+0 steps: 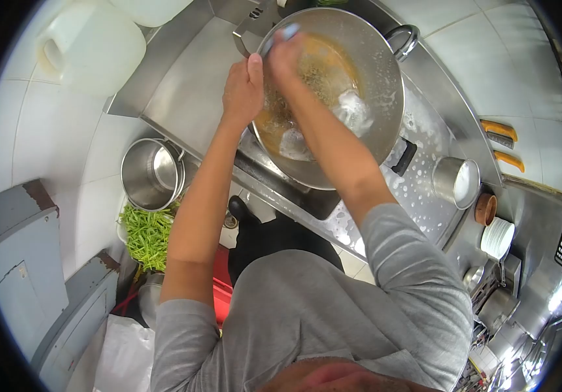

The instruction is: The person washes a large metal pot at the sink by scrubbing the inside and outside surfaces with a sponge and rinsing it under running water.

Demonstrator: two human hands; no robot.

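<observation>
A large round metal pan (382,98) with brown liquid and white foam in it rests over the sink. At its left rim, my left hand (243,90) is closed on the rim or its handle, thumb up. My right hand (285,57) is inside the pan near the upper left wall, smeared by motion, closed on a small blue-white thing (290,31) that I cannot make out clearly. My right forearm crosses over the liquid and hides part of it. A second loop handle (404,43) sticks out at the pan's upper right.
A steel pot (153,175) and green vegetables (147,236) are at the left. White plastic jugs (94,49) stand upper left. Right of the pan are a wet steel surface (425,189), a small metal pot (449,181), stacked white plates (497,238) and orange-handled tools (510,161) on the wall.
</observation>
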